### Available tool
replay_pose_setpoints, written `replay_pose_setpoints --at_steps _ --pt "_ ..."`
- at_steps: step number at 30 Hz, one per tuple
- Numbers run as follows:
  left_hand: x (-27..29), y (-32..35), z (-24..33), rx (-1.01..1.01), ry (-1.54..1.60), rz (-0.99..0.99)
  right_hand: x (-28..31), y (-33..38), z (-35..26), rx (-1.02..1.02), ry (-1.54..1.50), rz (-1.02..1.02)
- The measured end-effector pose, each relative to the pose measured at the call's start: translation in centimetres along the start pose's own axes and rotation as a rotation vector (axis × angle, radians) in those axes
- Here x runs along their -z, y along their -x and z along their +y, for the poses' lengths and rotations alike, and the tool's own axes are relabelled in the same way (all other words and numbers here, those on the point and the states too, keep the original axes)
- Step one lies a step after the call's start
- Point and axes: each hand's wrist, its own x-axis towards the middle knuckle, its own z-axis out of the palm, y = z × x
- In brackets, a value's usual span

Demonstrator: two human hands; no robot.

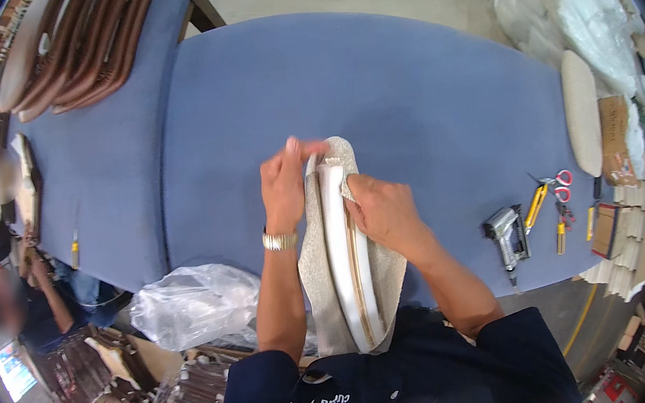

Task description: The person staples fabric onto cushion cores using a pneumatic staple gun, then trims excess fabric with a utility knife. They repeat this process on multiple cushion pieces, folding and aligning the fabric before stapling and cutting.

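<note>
A long curved cushion piece with white foam padding (337, 232) and a brown-edged strip stands on its narrow side against my body. Light grey-beige fabric (316, 270) hangs open along both its sides. At the far end, my right hand (385, 209) pinches the fabric edge on the right side of the foam. My left hand (285, 187), with a gold-coloured watch on its wrist, is at the far left corner of the fabric. Its fingers stretch out toward the fabric tip and are blurred; whether they press on the fabric is unclear.
On the blue padded table (405, 88) lie a staple gun (508, 238), a yellow cutter (536, 207), red-handled scissors (562, 186) and a finished beige cushion (581, 112). Brown curved frames (82, 46) stand far left. Clear plastic (195, 303) lies near left. A co-worker (44, 305) is at left.
</note>
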Motion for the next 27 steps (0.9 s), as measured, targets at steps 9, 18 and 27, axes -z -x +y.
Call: replay_pose_setpoints --at_steps 9,18,27 --pt "-0.2 -1.6 0.1 0.073 -0.192 -0.233 -1.2 -0.7 -0.4 -0.012 -0.267 0.032" --pt "0.5 -1.3 0.6 -0.084 -0.353 -0.345 -0.7 -1.0 -0.5 -0.045 -0.332 0.003" --pt "0.6 -0.9 0.8 -0.101 -0.408 -0.311 5.0 16.6 16.2 -0.729 -0.071 0.154"
